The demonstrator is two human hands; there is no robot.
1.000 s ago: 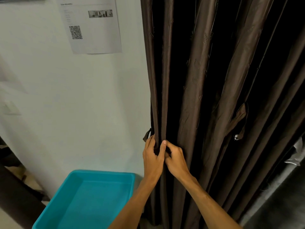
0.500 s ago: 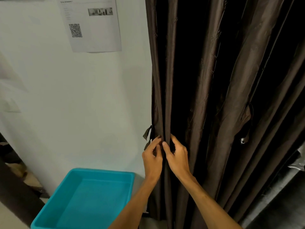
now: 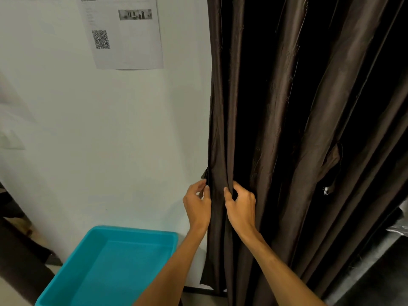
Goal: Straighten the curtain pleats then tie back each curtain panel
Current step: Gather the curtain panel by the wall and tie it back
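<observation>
A dark brown pleated curtain (image 3: pixel 287 129) hangs down the right half of the view, against a white wall. My left hand (image 3: pixel 196 204) pinches the curtain's left edge, next to a small fabric tab (image 3: pixel 205 173) that sticks out there. My right hand (image 3: pixel 240 206) grips the neighbouring pleat with curled fingers, a narrow strip of fabric showing between the two hands. A brown tie-back strap (image 3: pixel 334 166) with a small white end dangles on the curtain further right.
A turquoise plastic bin (image 3: pixel 110 268) stands on the floor below left of my hands. A printed sheet with a QR code (image 3: pixel 123 32) is stuck on the wall. Dark furniture (image 3: pixel 17 244) sits at the lower left edge.
My hands have moved apart: the left slid to the curtain's outer edge, the right shifted right along the pleat. The view drifted slightly, the curtain now hanging straighter.
</observation>
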